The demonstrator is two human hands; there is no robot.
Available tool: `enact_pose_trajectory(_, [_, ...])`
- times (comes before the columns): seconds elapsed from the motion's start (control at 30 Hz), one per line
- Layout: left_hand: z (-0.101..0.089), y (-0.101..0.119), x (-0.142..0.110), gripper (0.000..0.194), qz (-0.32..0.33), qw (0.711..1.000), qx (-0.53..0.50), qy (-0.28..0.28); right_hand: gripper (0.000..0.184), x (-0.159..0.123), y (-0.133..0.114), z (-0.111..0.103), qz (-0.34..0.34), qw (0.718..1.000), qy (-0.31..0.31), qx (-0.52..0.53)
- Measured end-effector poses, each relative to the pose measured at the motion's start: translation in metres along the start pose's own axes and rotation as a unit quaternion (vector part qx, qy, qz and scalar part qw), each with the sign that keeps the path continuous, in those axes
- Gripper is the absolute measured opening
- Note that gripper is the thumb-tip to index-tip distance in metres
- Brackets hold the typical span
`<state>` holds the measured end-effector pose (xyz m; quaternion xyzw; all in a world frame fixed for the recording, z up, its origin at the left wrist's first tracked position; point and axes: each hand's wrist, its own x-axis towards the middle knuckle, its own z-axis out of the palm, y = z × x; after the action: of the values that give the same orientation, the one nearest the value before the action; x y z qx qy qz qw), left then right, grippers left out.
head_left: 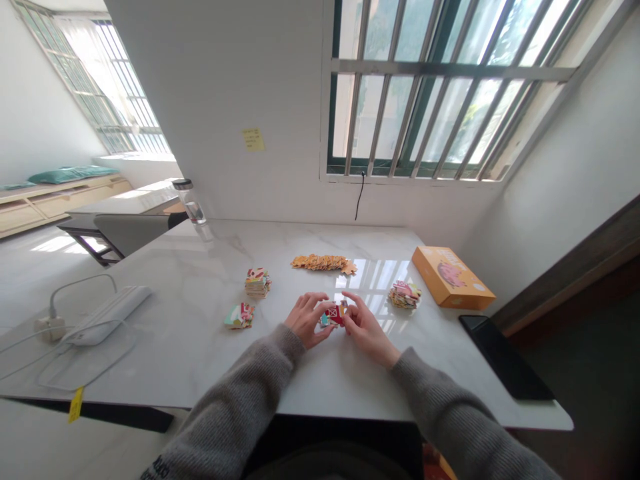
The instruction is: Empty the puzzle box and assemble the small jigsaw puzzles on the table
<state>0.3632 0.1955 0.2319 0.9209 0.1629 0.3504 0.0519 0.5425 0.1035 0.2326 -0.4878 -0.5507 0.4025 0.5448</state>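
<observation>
Close in front of me on the white table, several jigsaw puzzle pieces [334, 315] with red, white and teal printing lie between my two hands. My left hand [307, 319] curls around their left side, thumb and fingers at the edges. From the right, my right hand [367, 331] pinches the edge of a red piece, its index finger raised above. Left of my hands stand a taller stack of puzzle pieces [257, 285] and a lower stack [240, 317]. A further pile of pieces [405, 295] is to the right. Beyond my hands runs a row of orange-backed pieces [323, 263].
An orange box [453, 277] lies at the right, with a black flat device [505, 357] nearer me. A power strip [110, 313] with cables occupies the left side of the marbled table [200, 360]. A glass bottle [193, 203] stands at the far left corner.
</observation>
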Motion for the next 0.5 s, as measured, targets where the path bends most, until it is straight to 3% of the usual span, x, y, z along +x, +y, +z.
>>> enact_pose_trajectory(0.2, [-0.0052, 0.0056, 0.0013, 0.033, -0.017, 0.998, -0.064, 0.023, 0.057, -0.0036, -0.0075, 0.0013, 0.011, 0.999, -0.039, 0.014])
enact_pose_trajectory(0.33, [-0.0086, 0.0081, 0.0032, 0.028, -0.020, 0.996, -0.085, -0.010, 0.059, -0.0045, -0.0086, 0.0003, 0.019, 0.998, -0.064, 0.011])
enact_pose_trajectory(0.5, [-0.0086, 0.0035, 0.0024, 0.034, -0.055, 0.996, -0.070, 0.027, 0.053, -0.0046, -0.0061, -0.0062, -0.030, 0.999, -0.018, -0.040])
